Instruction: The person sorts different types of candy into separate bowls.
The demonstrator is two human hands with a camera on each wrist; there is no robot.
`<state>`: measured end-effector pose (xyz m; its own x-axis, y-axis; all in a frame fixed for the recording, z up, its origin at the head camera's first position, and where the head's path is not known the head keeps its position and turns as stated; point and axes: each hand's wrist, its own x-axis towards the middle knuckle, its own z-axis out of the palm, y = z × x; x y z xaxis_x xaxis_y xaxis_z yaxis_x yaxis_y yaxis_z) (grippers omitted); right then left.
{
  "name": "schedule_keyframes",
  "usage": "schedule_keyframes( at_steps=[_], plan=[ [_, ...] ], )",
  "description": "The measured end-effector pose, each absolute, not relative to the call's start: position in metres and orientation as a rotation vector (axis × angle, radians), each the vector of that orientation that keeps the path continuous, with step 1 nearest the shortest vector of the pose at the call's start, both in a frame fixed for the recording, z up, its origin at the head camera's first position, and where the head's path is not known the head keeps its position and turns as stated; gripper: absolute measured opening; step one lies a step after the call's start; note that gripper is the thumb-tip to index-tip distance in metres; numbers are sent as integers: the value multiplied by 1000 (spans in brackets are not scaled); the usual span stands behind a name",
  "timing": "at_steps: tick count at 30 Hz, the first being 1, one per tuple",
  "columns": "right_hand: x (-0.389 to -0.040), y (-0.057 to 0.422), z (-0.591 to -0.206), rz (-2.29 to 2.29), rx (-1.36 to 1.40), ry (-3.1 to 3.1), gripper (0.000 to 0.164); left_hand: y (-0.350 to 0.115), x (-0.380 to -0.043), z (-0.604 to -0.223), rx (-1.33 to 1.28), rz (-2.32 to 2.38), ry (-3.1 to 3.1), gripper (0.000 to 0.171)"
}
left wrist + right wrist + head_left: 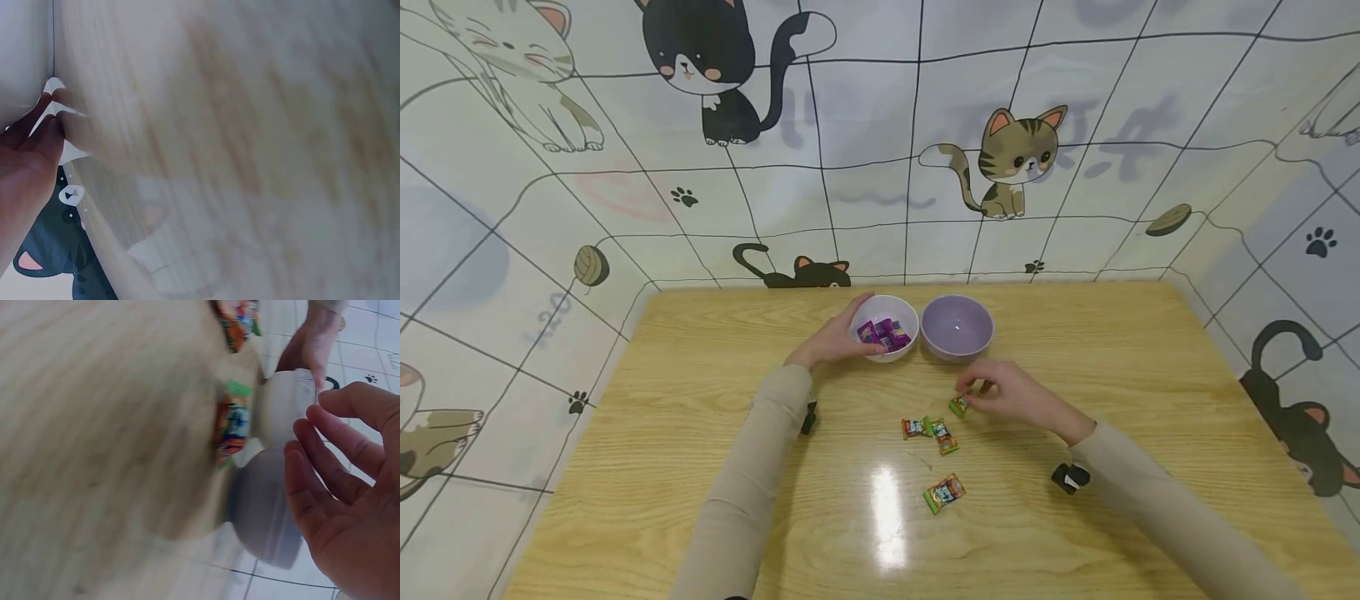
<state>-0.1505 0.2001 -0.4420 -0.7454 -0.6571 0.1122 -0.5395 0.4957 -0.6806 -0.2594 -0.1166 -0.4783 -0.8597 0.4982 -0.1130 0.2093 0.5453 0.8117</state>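
My left hand (pixel 838 337) grips the white bowl (pixel 907 353) by its side, thumb at the near rim and fingers round the far side. Inside the bowl lie several purple candy packets (pixel 883 333). Touching its right side is a lilac bowl (pixel 957 329) with nothing in it. My right hand (pixel 1011 392) is low over the wood in front of the lilac bowl, thumb and fingertips pinching a small green-and-orange candy packet (pixel 958 407). In the right wrist view my right hand (pixel 350 469) has its fingers bent and the tips close together.
Two more orange-and-green packets (pixel 915 427) lie against each other left of the right hand, and another packet (pixel 944 492) lies nearer me. Cat-printed sheeting (pixel 865 192) stands behind and beside the wooden table (pixel 700 358). A small black device (pixel 1070 477) sits at the right wrist.
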Motion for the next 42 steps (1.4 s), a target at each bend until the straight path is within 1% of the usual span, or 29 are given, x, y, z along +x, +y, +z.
schedule_keyframes(
  at_steps=[8,15,27,37,42],
  plan=[
    [-143,207,-454,-1036,-1072,2610,29,-119,-260,-479,587,1233,2453,105],
    [-146,211,-463,-1066,-1035,2588,33,-118,-260,-478,586,1231,2451,104],
    [-152,213,-475,-1122,-919,2506,29,-117,-258,-477,570,1251,2438,104],
    [-154,210,-482,-1136,-929,2559,25,-118,-258,-477,585,1250,2443,105],
    [-154,211,-481,-1171,-884,2546,24,-115,-258,-478,574,1259,2444,105]
  ],
)
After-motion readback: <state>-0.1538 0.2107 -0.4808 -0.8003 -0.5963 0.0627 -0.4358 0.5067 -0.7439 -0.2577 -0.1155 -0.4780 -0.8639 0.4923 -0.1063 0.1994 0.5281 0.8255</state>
